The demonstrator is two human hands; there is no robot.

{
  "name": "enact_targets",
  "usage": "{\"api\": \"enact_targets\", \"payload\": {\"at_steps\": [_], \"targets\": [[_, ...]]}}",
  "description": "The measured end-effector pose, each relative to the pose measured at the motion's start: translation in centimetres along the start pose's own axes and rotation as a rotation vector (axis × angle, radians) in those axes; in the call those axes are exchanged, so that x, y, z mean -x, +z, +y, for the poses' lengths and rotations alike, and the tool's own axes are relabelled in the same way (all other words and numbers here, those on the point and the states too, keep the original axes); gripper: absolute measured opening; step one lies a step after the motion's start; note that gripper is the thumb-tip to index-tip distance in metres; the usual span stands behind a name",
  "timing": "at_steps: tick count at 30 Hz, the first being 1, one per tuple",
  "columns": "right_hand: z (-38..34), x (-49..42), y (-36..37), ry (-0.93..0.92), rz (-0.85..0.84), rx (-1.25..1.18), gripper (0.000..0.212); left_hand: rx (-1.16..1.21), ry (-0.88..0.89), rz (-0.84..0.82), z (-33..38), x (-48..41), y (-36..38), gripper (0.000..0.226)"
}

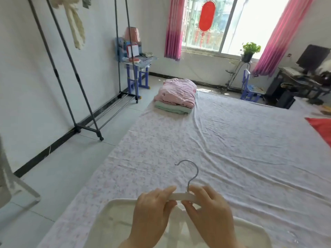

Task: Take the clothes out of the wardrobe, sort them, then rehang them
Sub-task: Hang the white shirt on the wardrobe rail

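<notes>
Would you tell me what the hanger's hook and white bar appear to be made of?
The hook looks like metal: thin, silvery, with a bright sheen. The white bar is probably matte plastic, dull, though a coating cannot be ruled out.

I work from a single view, the wide-angle camera worn on the person's head. It sits above the near end of the bed covered in a pale floral-print sheet (232,140) and faces forward and down along it. Closest to the lens, at the bottom centre, are the left hand (152,215) and right hand (213,219), both on the white plastic hanger with a curved metal hook (180,195). The grey metal clothes rack (77,76) stands at the left edge, its poles slanting under the wide lens. The bright window with pink curtains (250,24) lies farthest away, facing the camera.
</notes>
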State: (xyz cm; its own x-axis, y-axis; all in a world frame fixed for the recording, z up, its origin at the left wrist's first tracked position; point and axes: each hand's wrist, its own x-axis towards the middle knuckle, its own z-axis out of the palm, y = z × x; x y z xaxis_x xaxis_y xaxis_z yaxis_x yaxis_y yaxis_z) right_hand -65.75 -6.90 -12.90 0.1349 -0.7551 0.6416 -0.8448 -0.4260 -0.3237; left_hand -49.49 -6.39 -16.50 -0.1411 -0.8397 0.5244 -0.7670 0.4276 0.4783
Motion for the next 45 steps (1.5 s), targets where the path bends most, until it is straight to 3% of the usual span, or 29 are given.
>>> {"api": "enact_targets", "payload": {"at_steps": [8, 14, 24, 29, 35, 45], "targets": [[-9.3, -2.3, 0.2, -0.396, -0.078, -0.348, 0.03, -0.215, -0.337, 0.33, 1.4, 5.9, -13.4, 0.031], [-22.3, -1.0, 0.4, -0.633, -0.229, -0.512, 0.035, -0.407, -0.577, 0.512, 2.2, 15.0, -24.3, 0.032], [-47.9, 8.0, -1.3, -1.06, -0.306, -0.891, 0.031, -0.715, -0.821, 0.88, 4.9, 34.6, -40.9, 0.034], [-62.1, 15.8, -2.7, -1.154, -0.35, -1.095, 0.029, -0.892, -0.906, 0.973, 6.8, 46.0, -49.2, 0.031], [-77.4, 24.6, -5.9, -1.263, -0.275, -1.276, 0.029, -1.146, -1.044, 1.042, 8.6, 58.5, -58.6, 0.031], [-98.9, 34.2, -8.0, -1.43, -0.429, -1.481, 0.032, -1.367, -1.287, 1.204, 7.5, 72.1, -72.2, 0.03]]}}
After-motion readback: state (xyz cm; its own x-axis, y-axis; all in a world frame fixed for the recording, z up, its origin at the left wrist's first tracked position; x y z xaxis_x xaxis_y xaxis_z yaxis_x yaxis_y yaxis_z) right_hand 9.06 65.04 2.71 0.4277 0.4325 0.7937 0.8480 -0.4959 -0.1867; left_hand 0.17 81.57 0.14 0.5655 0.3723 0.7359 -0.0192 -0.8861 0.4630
